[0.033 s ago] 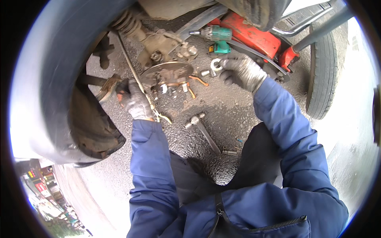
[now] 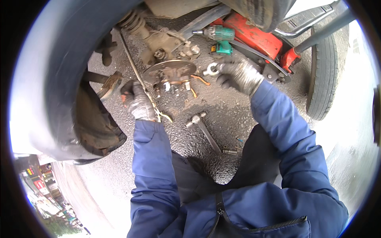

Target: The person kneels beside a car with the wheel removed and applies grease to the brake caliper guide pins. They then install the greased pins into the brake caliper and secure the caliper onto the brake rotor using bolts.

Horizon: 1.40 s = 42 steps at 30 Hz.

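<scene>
My left hand (image 2: pixel 138 102), in a grey work glove, is curled around a dark part under the wheel arch, next to a rusty suspension arm (image 2: pixel 109 85). A thin pale cable (image 2: pixel 134 67) runs past its fingers. My right hand (image 2: pixel 239 75), also gloved, grips a small silver metal piece (image 2: pixel 210 70) just right of the bare wheel hub (image 2: pixel 171 73) with its studs. Both blue sleeves come up from the lower edge.
A hammer (image 2: pixel 203 127) and a small socket (image 2: pixel 229 151) lie on the asphalt between my arms. A teal impact wrench (image 2: pixel 219 36) rests by a red floor jack (image 2: pixel 260 36). A tyre (image 2: pixel 322 85) stands right; the pale fender (image 2: pixel 47 79) curves left.
</scene>
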Each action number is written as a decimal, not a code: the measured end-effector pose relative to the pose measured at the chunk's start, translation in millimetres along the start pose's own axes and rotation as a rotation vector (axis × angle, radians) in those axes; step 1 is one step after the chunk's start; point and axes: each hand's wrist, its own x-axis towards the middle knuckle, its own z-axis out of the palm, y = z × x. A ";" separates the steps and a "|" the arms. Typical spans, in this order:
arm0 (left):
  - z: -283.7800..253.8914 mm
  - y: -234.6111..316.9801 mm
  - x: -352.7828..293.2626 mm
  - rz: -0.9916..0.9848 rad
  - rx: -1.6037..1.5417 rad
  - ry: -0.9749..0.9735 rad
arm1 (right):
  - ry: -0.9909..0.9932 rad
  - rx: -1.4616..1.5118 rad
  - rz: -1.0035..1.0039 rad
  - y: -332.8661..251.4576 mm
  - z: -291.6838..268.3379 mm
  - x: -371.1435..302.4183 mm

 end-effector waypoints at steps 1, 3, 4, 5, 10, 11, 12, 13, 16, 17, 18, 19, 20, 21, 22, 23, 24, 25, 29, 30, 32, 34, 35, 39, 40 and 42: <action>-11.3 -4.6 -7.4 -0.177 -0.117 -0.076 | -0.009 0.001 0.012 10.0 19.4 -1.3; -23.3 -15.4 -8.4 -0.269 0.022 -0.140 | 0.000 0.022 0.083 33.6 54.8 -7.6; -28.1 -19.9 -8.1 -0.379 0.026 -0.165 | 0.015 0.048 0.137 46.1 71.1 -9.5; -34.6 -23.5 -8.7 -0.433 0.152 -0.231 | 0.064 0.132 0.173 59.9 87.1 -11.4; -41.9 -34.2 -4.7 -0.446 0.333 -0.475 | 0.147 0.238 0.330 102.6 126.4 -2.7; -43.0 -32.9 -4.9 -0.486 0.340 -0.518 | 0.158 0.294 0.320 106.8 129.1 1.1; -43.9 -30.5 -5.1 -0.524 0.347 -0.562 | 0.182 0.342 0.318 109.2 130.4 4.9; -43.5 -27.4 -5.7 -0.562 0.353 -0.608 | 0.219 0.388 0.322 111.0 131.6 8.7; -45.9 -13.8 -6.7 -0.739 0.361 -0.673 | 0.245 0.479 0.303 112.1 133.2 15.6; -45.5 -10.1 -7.5 -0.725 0.392 -0.711 | 0.265 0.517 0.292 112.1 134.3 16.7; -44.9 -7.3 -9.0 -0.739 0.421 -0.749 | 0.254 0.541 0.270 111.7 135.0 17.2; -44.7 -5.3 -10.9 -0.732 0.422 -0.790 | 0.260 0.518 0.270 111.5 135.7 17.3; -44.0 -4.3 -12.6 -0.724 0.423 -0.831 | 0.249 0.510 0.266 111.4 136.6 17.4; -43.1 -4.2 -14.5 -0.729 0.426 -0.862 | 0.227 0.508 0.247 111.2 136.7 17.1; -40.9 -5.1 -17.4 -0.723 0.477 -0.855 | 0.232 0.549 0.231 111.4 137.3 17.4; -39.7 -5.9 -18.9 -0.724 0.458 -0.869 | 0.242 0.543 0.232 111.5 136.8 17.4; -38.6 -6.6 -20.9 -0.738 0.435 -0.876 | 0.229 0.549 0.227 111.9 137.1 17.7; -37.9 -6.9 -22.4 -0.756 0.421 -0.873 | 0.228 0.555 0.229 112.1 136.7 18.0; -34.8 -4.8 -32.7 -0.865 0.297 -0.773 | 0.254 0.554 0.189 112.4 138.0 21.0; -33.5 -3.9 -34.5 -0.866 0.293 -0.759 | 0.258 0.519 0.194 111.8 138.8 21.9; -30.1 -2.7 -37.2 -0.877 0.256 -0.733 | 0.271 0.492 0.180 110.0 140.9 23.4; -25.8 -2.4 -40.2 -0.896 0.184 -0.703 | 0.298 0.474 0.215 107.7 143.1 24.9; -23.1 -2.3 -42.1 -0.926 0.145 -0.661 | 0.302 0.480 0.195 106.9 144.2 25.0; -12.7 0.7 -52.1 -0.964 0.020 -0.499 | 0.267 0.500 0.210 108.1 147.2 21.1; -10.4 2.3 -54.5 -0.942 0.060 -0.482 | 0.289 0.463 0.175 109.8 147.5 18.8; -8.0 5.1 -57.4 -0.918 0.069 -0.475 | 0.324 0.406 0.184 114.9 147.0 14.6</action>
